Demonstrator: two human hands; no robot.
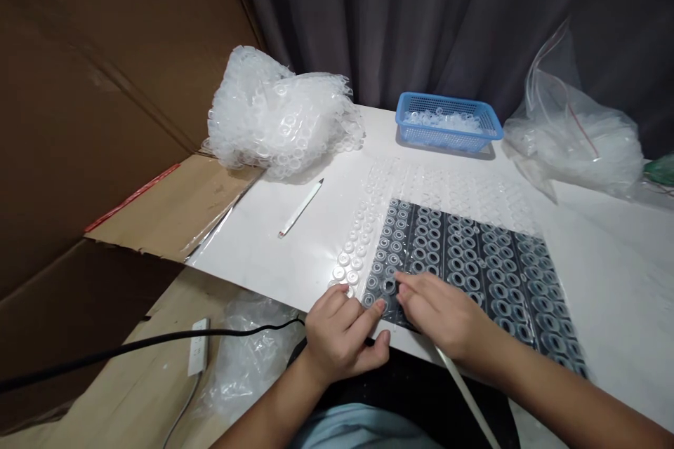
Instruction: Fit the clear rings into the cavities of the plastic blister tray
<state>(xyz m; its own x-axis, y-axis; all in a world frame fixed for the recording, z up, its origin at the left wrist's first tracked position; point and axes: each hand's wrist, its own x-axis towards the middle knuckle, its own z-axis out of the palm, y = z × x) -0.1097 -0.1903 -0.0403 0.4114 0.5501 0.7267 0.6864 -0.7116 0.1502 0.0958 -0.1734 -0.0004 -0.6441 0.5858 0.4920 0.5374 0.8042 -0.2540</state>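
Observation:
A clear plastic sheet studded with several small translucent rings [453,231] lies on the white table [263,238], partly over a dark mat [474,259]. My left hand [342,333] rests at the sheet's near left corner, fingers curled and pinching at the edge; what it grips is too small to make out. My right hand [439,312] lies on the sheet's near edge beside it, fingers pressed together on a ring, palm down.
A heap of used ring sheets [279,116] sits at the back left, a blue basket [447,123] with loose rings at the back, a clear bag [579,133] at the right. A white pen-like tool [301,208] lies on the table. Cardboard [105,84] stands on the left; a cable [131,347] runs below.

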